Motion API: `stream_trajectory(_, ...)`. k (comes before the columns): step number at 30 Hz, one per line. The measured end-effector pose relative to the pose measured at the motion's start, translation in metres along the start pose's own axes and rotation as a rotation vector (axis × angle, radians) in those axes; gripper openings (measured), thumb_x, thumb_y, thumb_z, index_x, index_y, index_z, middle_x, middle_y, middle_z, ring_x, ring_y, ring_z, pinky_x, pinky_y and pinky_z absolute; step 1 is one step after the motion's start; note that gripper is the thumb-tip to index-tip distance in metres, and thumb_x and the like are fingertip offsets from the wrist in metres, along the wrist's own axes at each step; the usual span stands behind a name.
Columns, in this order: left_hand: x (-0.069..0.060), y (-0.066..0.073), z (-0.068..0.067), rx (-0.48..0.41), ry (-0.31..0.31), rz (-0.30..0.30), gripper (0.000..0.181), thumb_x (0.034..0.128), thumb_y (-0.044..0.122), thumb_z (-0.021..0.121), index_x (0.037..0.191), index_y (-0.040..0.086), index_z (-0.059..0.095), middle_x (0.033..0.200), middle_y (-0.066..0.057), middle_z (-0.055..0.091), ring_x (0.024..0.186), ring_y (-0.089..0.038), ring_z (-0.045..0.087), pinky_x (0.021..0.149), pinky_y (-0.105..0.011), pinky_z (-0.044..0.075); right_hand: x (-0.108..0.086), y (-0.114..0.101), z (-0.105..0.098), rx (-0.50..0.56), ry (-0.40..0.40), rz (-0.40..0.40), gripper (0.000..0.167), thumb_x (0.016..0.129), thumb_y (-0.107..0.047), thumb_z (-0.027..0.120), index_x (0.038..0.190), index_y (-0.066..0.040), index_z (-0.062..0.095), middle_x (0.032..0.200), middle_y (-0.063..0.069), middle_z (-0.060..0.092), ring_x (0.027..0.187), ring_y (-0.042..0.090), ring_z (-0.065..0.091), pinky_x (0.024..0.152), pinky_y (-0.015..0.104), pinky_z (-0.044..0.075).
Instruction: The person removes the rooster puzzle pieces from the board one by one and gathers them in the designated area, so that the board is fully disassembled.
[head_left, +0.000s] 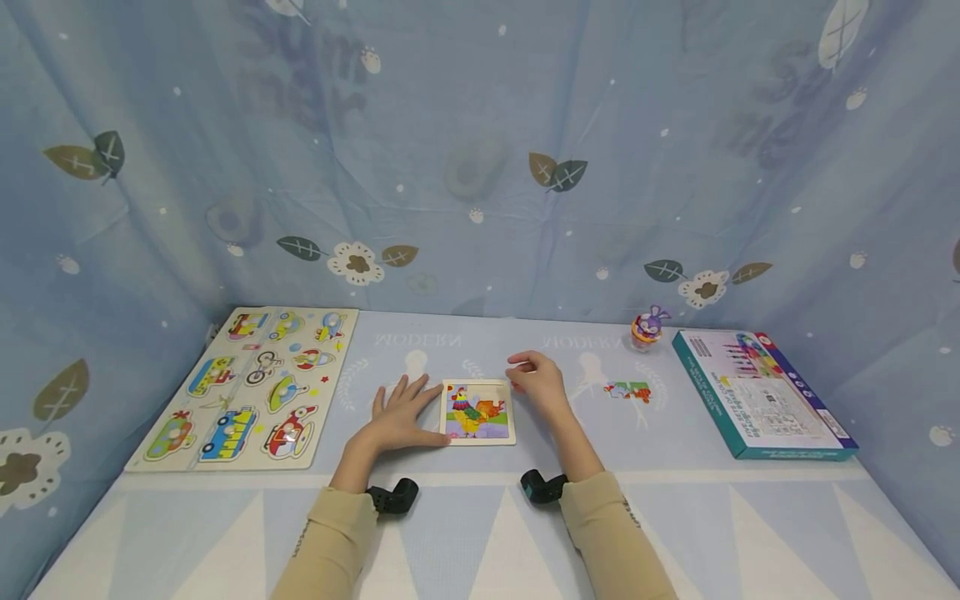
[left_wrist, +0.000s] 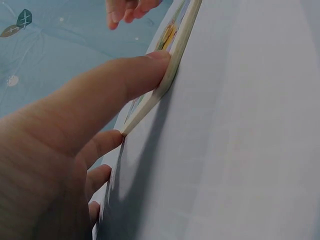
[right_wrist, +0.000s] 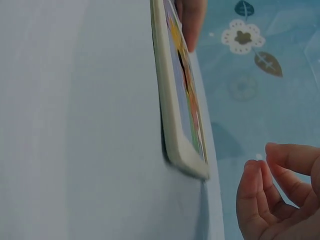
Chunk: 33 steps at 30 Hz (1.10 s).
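A small wooden rooster puzzle [head_left: 477, 421] in a pale frame lies on the table between the hands. A bare cream strip shows along its upper inside edge. My left hand [head_left: 405, 414] has spread fingers, its thumb resting on the frame's near left corner and its index fingertip touching the left side. Just beyond the frame's right edge, my right hand [head_left: 542, 387] hovers with fingers loosely bent. In the right wrist view, thumb and fingers of that hand [right_wrist: 280, 195] stand slightly apart with nothing visible between them. Colourful puzzle pieces [head_left: 628, 392] lie farther right.
On the left is a large vehicle peg puzzle board [head_left: 251, 387]. A flat boxed set [head_left: 765, 396] lies at the right, near a small purple rabbit-eared figure [head_left: 648, 327]. Behind the table hangs a blue patterned curtain [head_left: 480, 167].
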<state>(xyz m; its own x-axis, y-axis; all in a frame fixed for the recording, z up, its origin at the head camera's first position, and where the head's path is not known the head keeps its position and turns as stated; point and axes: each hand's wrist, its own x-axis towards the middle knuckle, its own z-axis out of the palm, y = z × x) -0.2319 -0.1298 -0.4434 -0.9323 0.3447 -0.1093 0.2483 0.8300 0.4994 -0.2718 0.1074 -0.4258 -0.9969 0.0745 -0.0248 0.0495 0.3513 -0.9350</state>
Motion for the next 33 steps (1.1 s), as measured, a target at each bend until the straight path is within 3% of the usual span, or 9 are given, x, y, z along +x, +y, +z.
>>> stream_trajectory(16, -0.002, -0.001, 0.001, -0.049, 0.026, 0.028, 0.092, 0.0671, 0.062, 0.068, 0.141, 0.016, 0.039, 0.151, -0.013, 0.021, 0.139, -0.04, 0.003, 0.104, -0.062, -0.01, -0.009, -0.01, 0.033, -0.087, -0.166, -0.049, 0.018, 0.085, -0.01, 0.064, 0.102, -0.003, 0.064, 0.085, 0.01, 0.058, 0.065, 0.017, 0.059, 0.063, 0.026, 0.053)
stream_trajectory(20, -0.001, -0.001, 0.001, -0.037, 0.013, 0.008, 0.09, 0.0685, 0.056, 0.07, 0.142, 0.015, 0.039, 0.152, -0.013, 0.021, 0.14, -0.04, 0.004, 0.105, -0.062, -0.008, -0.011, -0.012, 0.037, -0.105, -0.205, -0.068, 0.017, 0.084, -0.009, 0.064, 0.1, -0.002, 0.064, 0.084, 0.01, 0.058, 0.064, 0.016, 0.057, 0.061, 0.025, 0.051)
stream_trajectory(26, -0.001, 0.001, 0.001, 0.012, -0.001, -0.011, 0.087, 0.0705, 0.052, 0.071, 0.143, 0.016, 0.037, 0.152, -0.012, 0.02, 0.14, -0.04, 0.004, 0.105, -0.062, -0.005, -0.011, -0.011, 0.043, -0.215, -0.231, -0.118, 0.015, 0.082, -0.009, 0.067, 0.096, -0.004, 0.065, 0.079, 0.006, 0.059, 0.066, 0.015, 0.053, 0.06, 0.024, 0.047)
stream_trajectory(33, 0.0, 0.001, 0.001, 0.006, 0.003, -0.003, 0.085, 0.0715, 0.05, 0.071, 0.143, 0.017, 0.037, 0.153, -0.011, 0.019, 0.14, -0.039, 0.004, 0.105, -0.062, -0.005, -0.01, -0.012, 0.05, -0.435, -0.265, -0.172, 0.016, 0.075, -0.012, 0.076, 0.089, -0.007, 0.069, 0.08, 0.002, 0.062, 0.072, 0.014, 0.054, 0.067, 0.027, 0.048)
